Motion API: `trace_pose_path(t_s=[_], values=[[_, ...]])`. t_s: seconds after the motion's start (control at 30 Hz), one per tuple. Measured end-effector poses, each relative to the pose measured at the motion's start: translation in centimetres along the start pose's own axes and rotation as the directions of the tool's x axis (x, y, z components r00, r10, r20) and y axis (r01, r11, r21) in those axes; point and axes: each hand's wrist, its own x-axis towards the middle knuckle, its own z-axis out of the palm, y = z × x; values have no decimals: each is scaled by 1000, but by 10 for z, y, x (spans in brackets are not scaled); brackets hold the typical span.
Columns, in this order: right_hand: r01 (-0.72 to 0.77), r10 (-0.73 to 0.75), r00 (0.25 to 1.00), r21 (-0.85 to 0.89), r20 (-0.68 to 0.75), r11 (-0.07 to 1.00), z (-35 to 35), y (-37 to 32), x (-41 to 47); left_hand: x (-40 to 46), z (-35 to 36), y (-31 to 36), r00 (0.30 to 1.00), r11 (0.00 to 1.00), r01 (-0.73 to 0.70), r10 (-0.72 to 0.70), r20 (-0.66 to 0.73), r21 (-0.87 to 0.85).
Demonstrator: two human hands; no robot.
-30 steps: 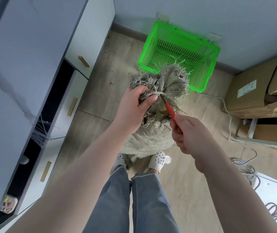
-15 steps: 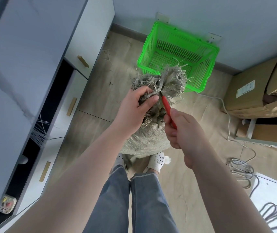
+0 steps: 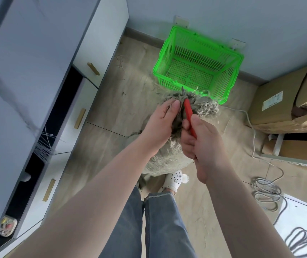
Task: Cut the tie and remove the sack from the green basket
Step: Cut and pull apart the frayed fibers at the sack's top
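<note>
A grey woven sack (image 3: 167, 161) stands on the floor in front of my feet, outside the green basket (image 3: 199, 51), which stands empty by the wall. My left hand (image 3: 160, 125) grips the sack's frayed, gathered neck (image 3: 204, 107). My right hand (image 3: 199, 142) holds red-handled cutters (image 3: 188, 110), whose dark tip points up through the neck. The tie itself is hidden among the frayed fibres.
White cabinets with brass handles (image 3: 93, 68) line the left side. Cardboard boxes (image 3: 279, 101) stand at the right. A grey cable (image 3: 266, 190) lies coiled on the floor at the right. My feet in white clogs (image 3: 174, 180) are just behind the sack.
The red cutters have moved up and further into the sack's neck, with my right hand rising beside my left. The frayed top now leans away toward the basket.
</note>
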Motion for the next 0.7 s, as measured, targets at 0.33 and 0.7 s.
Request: trace_pose_path(t_s=[0.33, 0.7], values=[[-10, 13, 1000, 106, -23, 994, 2, 1, -11, 12, -2, -8, 979, 857, -78, 161, -121, 510], [188, -157, 977, 234, -146, 954, -24, -55, -3, -4, -33, -32, 936, 813, 217, -17, -351, 540]])
